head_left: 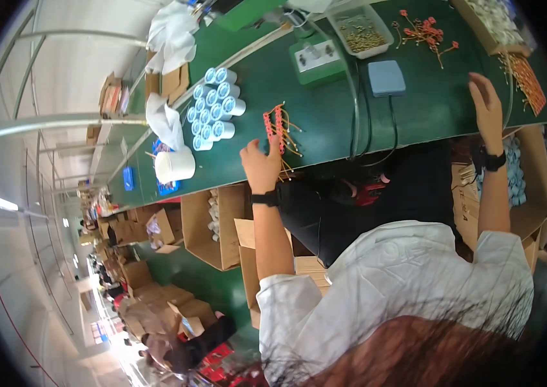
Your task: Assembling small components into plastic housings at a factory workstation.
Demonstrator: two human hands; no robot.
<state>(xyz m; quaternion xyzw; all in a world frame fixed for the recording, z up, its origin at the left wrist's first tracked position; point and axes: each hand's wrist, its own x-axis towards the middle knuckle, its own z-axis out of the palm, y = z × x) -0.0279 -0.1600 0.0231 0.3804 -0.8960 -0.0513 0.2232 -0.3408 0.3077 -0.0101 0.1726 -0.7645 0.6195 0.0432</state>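
My left hand (262,169) lies at the table's near edge, fingers spread and bent. Its thumb touches a small bunch of orange-red strips with thin gold-coloured stems (278,126). My right hand (489,109) is raised over the right part of the table with fingers stretched out and nothing visible in it. Nearest to it are a pale blue square pad (387,79) with a black cable and a bundle of orange strips (526,85) at the right edge. A loose cluster of orange-red pieces on gold stems (425,32) lies farther back.
Several light-blue and white cylinders (214,106) stand left on the green table (254,71), near a white roll (175,164). At the back are a green machine base (317,61) and a clear tub of small brass-coloured parts (361,33). Open cardboard boxes (222,226) stand below the edge.
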